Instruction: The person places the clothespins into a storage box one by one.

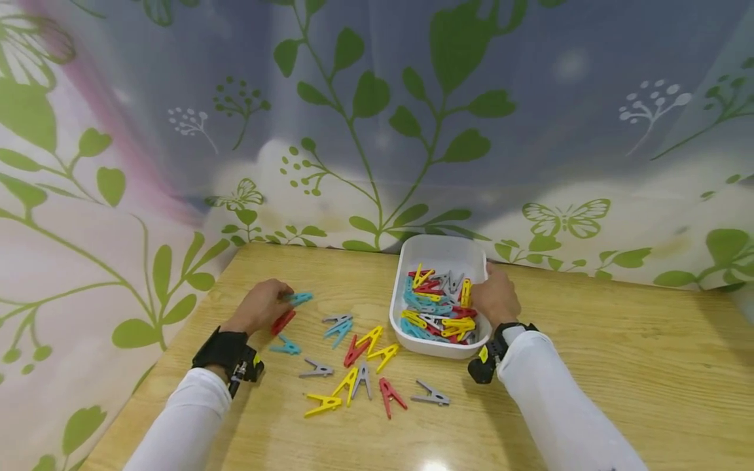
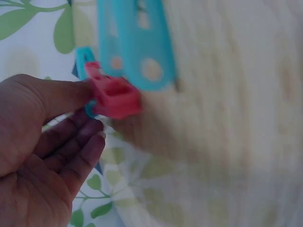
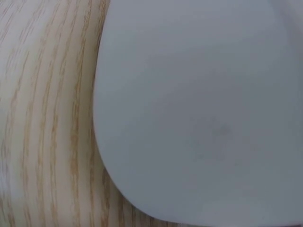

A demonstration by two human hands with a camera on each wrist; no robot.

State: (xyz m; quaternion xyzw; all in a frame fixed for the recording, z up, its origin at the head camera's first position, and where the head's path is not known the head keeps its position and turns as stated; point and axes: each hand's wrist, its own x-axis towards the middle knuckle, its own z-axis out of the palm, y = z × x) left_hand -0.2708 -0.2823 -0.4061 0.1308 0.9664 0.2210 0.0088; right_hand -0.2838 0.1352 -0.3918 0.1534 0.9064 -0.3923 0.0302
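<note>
My left hand (image 1: 262, 306) is at the left of the scattered clothespins, its thumb and fingertips pinching a blue clothespin (image 1: 301, 298). In the left wrist view, a red clothespin (image 2: 116, 97) partly hides that blue one, and another blue clothespin (image 2: 144, 47) looms close to the camera. My right hand (image 1: 498, 296) grips the right wall of a white plastic bin (image 1: 396, 307), its fingers partly hidden by the rim. Yellow, red, blue and grey clothespins (image 1: 432, 304) lie heaped inside the bin. Only the bin's outer wall (image 3: 199, 109) fills the right wrist view, without the hand.
Several loose clothespins lie on the wooden table (image 1: 589, 353) between the hands, among them a yellow clothespin (image 1: 323, 404), a red clothespin (image 1: 391, 396) and a grey clothespin (image 1: 431, 394). A leaf-printed cloth (image 1: 377, 150) hangs behind the table and along its left side.
</note>
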